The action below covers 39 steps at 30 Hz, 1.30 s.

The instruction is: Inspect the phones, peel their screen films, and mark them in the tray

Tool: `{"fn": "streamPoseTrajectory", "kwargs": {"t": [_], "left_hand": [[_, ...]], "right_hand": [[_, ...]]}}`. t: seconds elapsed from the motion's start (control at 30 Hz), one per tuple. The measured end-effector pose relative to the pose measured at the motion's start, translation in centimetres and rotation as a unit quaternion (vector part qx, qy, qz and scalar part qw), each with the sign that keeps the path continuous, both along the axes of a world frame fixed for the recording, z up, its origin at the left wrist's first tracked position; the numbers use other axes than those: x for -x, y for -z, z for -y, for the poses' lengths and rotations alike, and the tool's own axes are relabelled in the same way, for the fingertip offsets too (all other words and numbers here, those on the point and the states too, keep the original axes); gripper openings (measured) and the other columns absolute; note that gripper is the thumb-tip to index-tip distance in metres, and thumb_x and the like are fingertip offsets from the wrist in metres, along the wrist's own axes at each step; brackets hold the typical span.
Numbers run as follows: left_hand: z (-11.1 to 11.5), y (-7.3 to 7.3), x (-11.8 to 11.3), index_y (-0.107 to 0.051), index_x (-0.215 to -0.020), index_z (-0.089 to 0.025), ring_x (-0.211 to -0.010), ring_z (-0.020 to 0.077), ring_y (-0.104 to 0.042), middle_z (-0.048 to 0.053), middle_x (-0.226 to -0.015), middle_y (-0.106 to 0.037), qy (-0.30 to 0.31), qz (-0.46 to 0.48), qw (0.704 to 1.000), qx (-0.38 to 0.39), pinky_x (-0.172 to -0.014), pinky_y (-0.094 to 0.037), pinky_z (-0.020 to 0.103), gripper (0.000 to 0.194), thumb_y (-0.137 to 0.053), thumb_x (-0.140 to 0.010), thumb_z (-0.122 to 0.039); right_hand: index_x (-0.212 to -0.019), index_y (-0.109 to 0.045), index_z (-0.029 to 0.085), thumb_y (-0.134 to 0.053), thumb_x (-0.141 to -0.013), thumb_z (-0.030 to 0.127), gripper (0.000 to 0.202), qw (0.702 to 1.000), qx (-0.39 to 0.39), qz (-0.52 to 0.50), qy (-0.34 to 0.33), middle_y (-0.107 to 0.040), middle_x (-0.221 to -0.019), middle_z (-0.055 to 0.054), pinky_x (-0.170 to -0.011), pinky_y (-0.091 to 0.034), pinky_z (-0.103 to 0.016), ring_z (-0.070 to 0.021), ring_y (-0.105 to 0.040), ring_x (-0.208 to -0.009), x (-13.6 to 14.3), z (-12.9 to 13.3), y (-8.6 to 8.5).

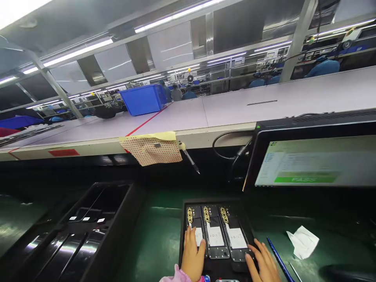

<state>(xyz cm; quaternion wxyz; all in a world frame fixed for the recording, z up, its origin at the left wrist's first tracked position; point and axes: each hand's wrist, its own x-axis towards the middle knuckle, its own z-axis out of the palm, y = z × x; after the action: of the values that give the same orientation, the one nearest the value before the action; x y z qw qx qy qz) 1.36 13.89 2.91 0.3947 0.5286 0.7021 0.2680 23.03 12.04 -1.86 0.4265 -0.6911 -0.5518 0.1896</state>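
A black tray (247,219) holds three phone bodies side by side, each with gold camera rings at the top and a white label. My left hand (193,252) rests over the left phone body (196,214), fingers apart, covering part of its label. The middle phone body (216,236) is fully visible. At the lower right corner of the right phone body (235,238), my right hand (262,261) has its fingers spread and its thumb beside the tray's edge. Both hands hold nothing. Part of another object shows at the bottom edge between them.
A monitor (311,160) showing PASS stands at the right. Near my right hand lie a blue pen (279,258) and crumpled white paper (303,242). A black box (117,219) with dark panels is at the left. A blue bin (142,100) sits on the shelf.
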Motion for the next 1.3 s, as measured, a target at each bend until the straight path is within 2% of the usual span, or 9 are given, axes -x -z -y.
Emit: {"fn": "streamPoseTrajectory", "kwargs": {"t": [0.13,0.23,0.37,0.5,0.63,0.77,0.97,1.13,1.3], "left_hand": [[-1.8,-0.6,0.1,-0.018,-0.136,-0.004,-0.137,0.0194,-0.006,0.016,-0.149,-0.005,-0.052,-0.010,0.996,0.070,-0.110,-0.008,0.032,0.056,-0.029,-0.086,-0.028],[-2.3,-0.3,-0.3,-0.022,-0.134,-0.005,-0.136,0.0194,-0.012,0.017,-0.147,-0.014,-0.098,0.003,0.993,0.066,-0.110,-0.011,0.033,0.052,-0.023,-0.087,-0.025],[-1.8,1.9,-0.7,-0.031,-0.130,-0.003,-0.133,0.0235,-0.023,0.019,-0.143,-0.026,-0.150,-0.002,0.989,0.003,-0.110,-0.016,0.036,0.053,-0.027,-0.083,-0.027],[-0.6,3.8,0.0,-0.033,-0.131,-0.008,-0.132,0.0196,-0.026,0.013,-0.142,-0.033,-0.194,0.030,0.978,-0.068,-0.110,-0.016,0.031,0.054,-0.030,-0.082,-0.030],[-0.3,3.2,1.4,-0.029,-0.132,-0.009,-0.129,0.0189,-0.033,0.013,-0.140,-0.037,-0.208,0.162,0.964,-0.044,-0.108,-0.024,0.031,0.053,-0.031,-0.082,-0.029],[-0.5,2.3,2.0,-0.032,-0.129,-0.011,-0.128,0.0198,-0.034,0.014,-0.138,-0.039,-0.205,0.209,0.955,-0.056,-0.107,-0.026,0.032,0.051,-0.038,-0.081,-0.029],[0.8,3.0,2.7,-0.041,-0.122,-0.015,-0.127,0.0207,-0.037,0.013,-0.136,-0.042,-0.228,0.273,0.932,-0.065,-0.109,-0.023,0.036,0.043,-0.040,-0.081,-0.029],[2.2,2.1,3.2,-0.042,-0.118,-0.018,-0.126,0.0197,-0.038,0.013,-0.137,-0.041,-0.288,0.358,0.888,-0.032,-0.105,-0.031,0.035,0.037,-0.040,-0.082,-0.025],[1.2,1.5,3.0,-0.039,-0.118,-0.016,-0.123,0.0207,-0.043,0.017,-0.134,-0.043,-0.299,0.278,0.913,-0.017,-0.099,-0.038,0.032,0.046,-0.052,-0.073,-0.011]], "right_hand": [[-0.104,-0.059,0.003,-0.030,-0.082,0.046,0.056,0.965,0.091,0.244,-0.011,-0.041,-0.131,-0.024,-0.094,-0.030,-0.059,-0.0413,-0.028,-0.126,0.8,-3.3,-0.2],[-0.107,-0.058,0.002,-0.029,-0.083,0.045,0.057,0.941,0.113,0.319,-0.010,-0.036,-0.135,-0.025,-0.090,-0.037,-0.052,-0.0384,-0.035,-0.122,0.9,-4.0,0.4],[-0.104,-0.061,0.008,-0.024,-0.083,0.047,0.058,0.944,0.151,0.295,-0.014,-0.034,-0.137,-0.020,-0.084,-0.043,-0.043,-0.0318,-0.048,-0.112,0.1,-3.9,1.3],[-0.103,-0.062,0.011,-0.025,-0.083,0.048,0.056,0.949,0.152,0.274,-0.017,-0.033,-0.139,-0.016,-0.083,-0.044,-0.041,-0.0304,-0.051,-0.106,-0.3,-3.7,1.3],[-0.099,-0.064,0.010,-0.025,-0.083,0.043,0.053,0.947,0.121,0.297,0.016,-0.038,-0.136,-0.015,-0.079,-0.045,-0.041,-0.0299,-0.053,-0.099,0.4,-3.0,0.5],[-0.097,-0.065,0.011,-0.025,-0.084,0.040,0.051,0.946,0.109,0.302,0.047,-0.042,-0.132,-0.015,-0.076,-0.045,-0.041,-0.0300,-0.053,-0.096,1.1,-2.2,0.0],[-0.098,-0.064,0.009,-0.026,-0.082,0.035,0.049,0.956,0.124,0.259,0.058,-0.049,-0.124,-0.018,-0.083,-0.042,-0.043,-0.0320,-0.051,-0.099,1.5,-0.5,-0.1],[-0.103,-0.064,0.013,-0.026,-0.081,0.033,0.048,0.956,0.253,0.146,0.026,-0.045,-0.132,-0.012,-0.091,-0.039,-0.041,-0.0303,-0.049,-0.106,0.7,0.4,-0.9],[-0.090,-0.070,0.012,-0.026,-0.081,0.035,0.050,0.939,0.329,0.094,-0.029,-0.061,-0.113,-0.016,-0.096,-0.035,-0.038,-0.0287,-0.048,-0.113,-0.9,-1.6,-1.2]]}}
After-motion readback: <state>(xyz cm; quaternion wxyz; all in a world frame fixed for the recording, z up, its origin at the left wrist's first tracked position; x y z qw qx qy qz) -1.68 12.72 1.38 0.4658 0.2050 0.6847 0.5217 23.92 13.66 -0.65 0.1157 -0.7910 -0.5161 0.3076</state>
